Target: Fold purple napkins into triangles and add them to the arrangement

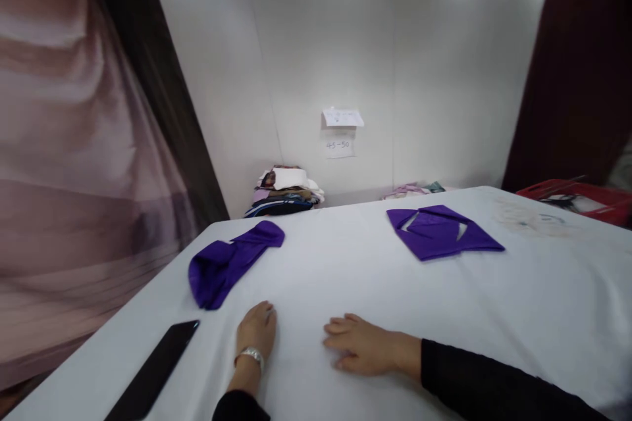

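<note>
My left hand (257, 330), with a silver bracelet at the wrist, rests on the white tabletop (316, 276), its fingers stretched forward and slightly bent. It holds nothing that I can see. My right hand (364, 343) lies palm down on the same surface, fingers apart and pointing left. Beyond the left hand is a crumpled, long piece of purple fabric (228, 264). Farther away on the right, a flatter purple fabric piece (439, 234) has pale gaps showing in its folds. Neither hand touches the fabric.
A dark, flat, phone-like slab (155, 368) lies at the left edge. Behind the table are a stack of folded clothes (286, 192) and more cloth (407, 191). A red basket (605, 200) stands at the right. A pink curtain (74, 164) hangs on the left.
</note>
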Available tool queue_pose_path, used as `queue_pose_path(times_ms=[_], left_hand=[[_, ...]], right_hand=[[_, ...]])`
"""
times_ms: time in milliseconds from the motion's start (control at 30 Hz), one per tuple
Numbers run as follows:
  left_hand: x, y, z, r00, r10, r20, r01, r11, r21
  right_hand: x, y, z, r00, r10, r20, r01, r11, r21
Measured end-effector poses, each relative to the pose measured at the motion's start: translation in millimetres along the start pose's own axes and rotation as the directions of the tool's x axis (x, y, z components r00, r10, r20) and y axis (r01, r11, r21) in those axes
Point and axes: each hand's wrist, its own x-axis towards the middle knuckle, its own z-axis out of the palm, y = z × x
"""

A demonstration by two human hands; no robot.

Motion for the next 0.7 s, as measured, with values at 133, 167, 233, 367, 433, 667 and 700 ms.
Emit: queue_pose_path(times_ms=[133, 167, 233, 367, 433, 667, 700], left_hand=[[-6, -19, -6.1, 0.999, -0.037, -0.019, 0.036, 0.999, -0.024], [-6, -23, -6.6, 0.999, -0.039, -0.022, 0.038, 0.999, -0.025], [-3, -28, -6.4, 0.999, -0.024, -0.024, 0.024, 1.0, -0.01], [12, -19, -2.9, 1.0, 0.024, 0.003, -0.024, 0.998, 0.064], [21, -2, 1.0, 0.998, 0.039, 0.046, -0.043, 0.995, 0.095], [37, 57, 40.6, 0.97, 0.242, 0.03, -0.243, 0.97, 0.019], [38, 58, 47.4, 0.963, 0.271, -0.004, -0.271, 0.963, -0.005]], right_hand=[[5, -5, 6, 0.999, -0.005, -0.039, 0.008, 0.998, 0.07], [5, -5, 7, 0.999, -0.004, -0.043, 0.008, 0.996, 0.089], [4, -5, 6, 0.999, -0.006, -0.046, 0.012, 0.992, 0.126], [4, -5, 6, 0.998, -0.005, -0.06, 0.015, 0.985, 0.174], [5, -1, 8, 0.997, -0.002, -0.073, 0.018, 0.977, 0.214], [-6, 85, -35, 0.92, 0.195, -0.341, -0.116, 0.964, 0.238], [-10, 107, -52, 0.876, 0.296, -0.38, -0.213, 0.945, 0.247]])
